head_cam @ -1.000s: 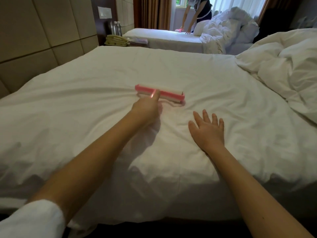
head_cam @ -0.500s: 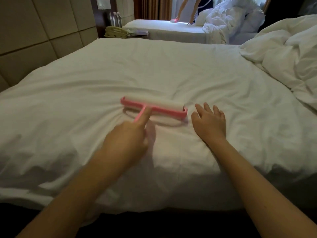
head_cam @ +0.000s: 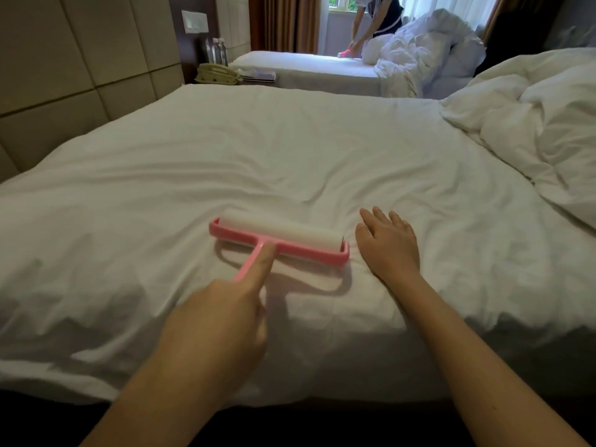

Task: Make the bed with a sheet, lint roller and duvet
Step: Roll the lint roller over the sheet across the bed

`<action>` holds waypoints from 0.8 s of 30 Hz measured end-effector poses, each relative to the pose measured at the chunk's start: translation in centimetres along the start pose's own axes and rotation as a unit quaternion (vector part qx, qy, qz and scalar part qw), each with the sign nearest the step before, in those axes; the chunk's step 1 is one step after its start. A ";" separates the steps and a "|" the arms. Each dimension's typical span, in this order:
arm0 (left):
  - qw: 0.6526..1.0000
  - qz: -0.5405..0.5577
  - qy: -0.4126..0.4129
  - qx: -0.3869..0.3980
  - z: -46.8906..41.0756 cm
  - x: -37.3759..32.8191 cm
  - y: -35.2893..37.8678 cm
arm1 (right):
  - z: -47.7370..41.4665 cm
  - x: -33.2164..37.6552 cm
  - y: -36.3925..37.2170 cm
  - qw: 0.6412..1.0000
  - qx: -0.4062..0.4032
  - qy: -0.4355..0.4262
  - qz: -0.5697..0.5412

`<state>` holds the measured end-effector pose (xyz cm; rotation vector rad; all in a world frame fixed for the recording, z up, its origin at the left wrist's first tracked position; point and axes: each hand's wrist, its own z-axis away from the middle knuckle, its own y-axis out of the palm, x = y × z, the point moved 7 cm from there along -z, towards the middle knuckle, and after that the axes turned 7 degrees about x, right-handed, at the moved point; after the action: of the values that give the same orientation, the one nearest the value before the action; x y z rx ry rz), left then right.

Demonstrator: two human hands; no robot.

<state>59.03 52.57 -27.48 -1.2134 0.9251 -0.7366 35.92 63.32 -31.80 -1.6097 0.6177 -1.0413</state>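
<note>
Head camera showed me the lint roller (head_cam: 280, 238) lying across the near middle of the sheet (head_cam: 290, 150), with its white sticky drum (head_cam: 280, 229) on the cloth and its pink frame (head_cam: 300, 251) toward me. I judged it a light, stiff plastic tool. The drum would turn freely and cling a little to fabric, so the sensible place to take it was the thin pink handle (head_cam: 250, 264), which ran from the frame's middle back toward the near edge.

My left hand (head_cam: 222, 314) was curled round that handle, the forefinger laid straight along its top up to the frame. My right hand (head_cam: 388, 245) lay palm down on the sheet, fingers straight and slightly spread. It was just beside the roller's right end, and I could not tell whether it touched.

The sheet looked thin, soft and loose, creased around both hands. I reckoned it would bunch ahead of the drum unless the flat hand pinned it.

The duvet (head_cam: 532, 124) sat heaped at the far right, well apart from both hands. I judged it bulky, soft and light for its size, best taken by an edge or corner with both hands.
</note>
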 end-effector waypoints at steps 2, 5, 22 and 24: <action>1.000 -0.022 0.017 0.012 -0.4 0.6 -0.5 | 0.0 0.1 0.0 1.000 -0.002 0.000 0.000; 0.999 -0.012 0.030 -0.031 -5.4 0.0 -1.2 | -0.1 0.0 0.0 1.000 -0.004 -0.001 0.006; 0.995 -0.033 0.093 -0.026 -6.2 -8.1 -0.8 | 0.8 -12.4 -4.2 0.990 0.039 0.102 0.093; 0.995 -0.002 0.095 -0.039 -10.5 -9.2 -0.5 | 0.7 -12.3 -4.0 0.991 0.036 0.098 0.089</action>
<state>45.52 55.80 -26.19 -1.2284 1.1178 -0.8357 30.12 74.93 -31.87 -1.3728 0.8320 -1.0823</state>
